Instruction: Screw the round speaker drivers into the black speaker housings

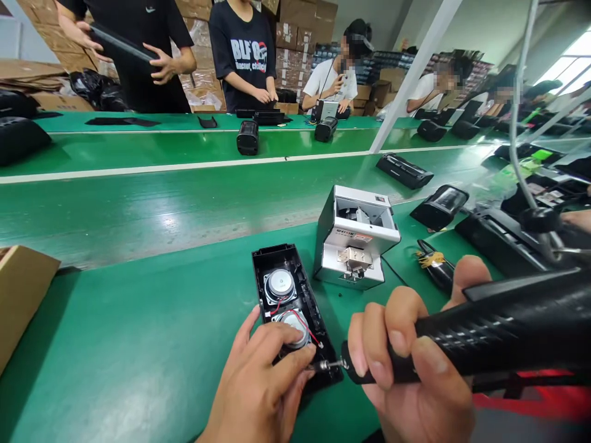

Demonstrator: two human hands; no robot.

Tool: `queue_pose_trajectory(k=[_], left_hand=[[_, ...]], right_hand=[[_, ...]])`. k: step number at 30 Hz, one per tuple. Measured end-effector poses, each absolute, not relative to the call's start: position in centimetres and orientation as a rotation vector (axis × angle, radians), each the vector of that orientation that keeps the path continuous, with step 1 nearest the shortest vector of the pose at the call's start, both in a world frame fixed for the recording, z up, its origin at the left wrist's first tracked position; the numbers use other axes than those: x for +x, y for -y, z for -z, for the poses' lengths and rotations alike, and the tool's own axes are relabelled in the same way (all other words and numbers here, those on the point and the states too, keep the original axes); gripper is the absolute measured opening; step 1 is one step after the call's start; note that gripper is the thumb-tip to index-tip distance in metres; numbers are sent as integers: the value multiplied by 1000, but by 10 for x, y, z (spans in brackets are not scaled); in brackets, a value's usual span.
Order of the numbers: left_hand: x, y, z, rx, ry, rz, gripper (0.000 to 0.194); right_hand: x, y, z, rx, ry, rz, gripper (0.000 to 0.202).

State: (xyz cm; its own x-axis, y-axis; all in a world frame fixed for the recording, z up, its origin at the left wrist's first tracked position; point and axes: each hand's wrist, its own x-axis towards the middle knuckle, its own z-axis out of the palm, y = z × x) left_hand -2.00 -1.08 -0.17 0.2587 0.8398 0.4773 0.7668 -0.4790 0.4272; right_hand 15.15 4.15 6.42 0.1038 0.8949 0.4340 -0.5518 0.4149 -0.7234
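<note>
My right hand (pixel 410 357) is wrapped around a black electric screwdriver (pixel 503 326), held almost level. Its metal bit (pixel 330 365) points left, and the tip ends at the fingers of my left hand (pixel 268 369). That hand is over the lower part of a black speaker housing (pixel 318 314), thumb and forefinger drawn together beside the bit; whatever they pinch is hidden. Inside the open housing sit two round speaker drivers, the upper one (pixel 281 284) in full view and the lower one (pixel 295 326) partly covered by my fingers. Red wires (pixel 302 317) run across the lower driver.
A white-and-black screw feeder (pixel 357 240) stands just behind the housing. Right of it lie a bundled cable (pixel 434 261) and several black housings (pixel 441 206). A cardboard box (pixel 23 295) is at left. Across the green conveyor (pixel 161 203) several people work; a slanted white post (pixel 410 80) rises there.
</note>
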Motion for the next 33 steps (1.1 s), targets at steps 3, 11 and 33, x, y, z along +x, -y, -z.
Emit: queue_pose_trajectory(k=[3, 11, 33], left_hand=[[-21, 9, 5, 2373, -1488, -1083, 32], [-21, 11, 7, 2424, -1469, -1054, 34], [-16, 8, 12, 2408, -1506, -1005, 29]], right_hand=[[152, -42, -64, -431, 1009, -1099, 50], [152, -43, -63, -377, 910, -1150, 52], [150, -42, -64, -392, 931, -1177, 55]])
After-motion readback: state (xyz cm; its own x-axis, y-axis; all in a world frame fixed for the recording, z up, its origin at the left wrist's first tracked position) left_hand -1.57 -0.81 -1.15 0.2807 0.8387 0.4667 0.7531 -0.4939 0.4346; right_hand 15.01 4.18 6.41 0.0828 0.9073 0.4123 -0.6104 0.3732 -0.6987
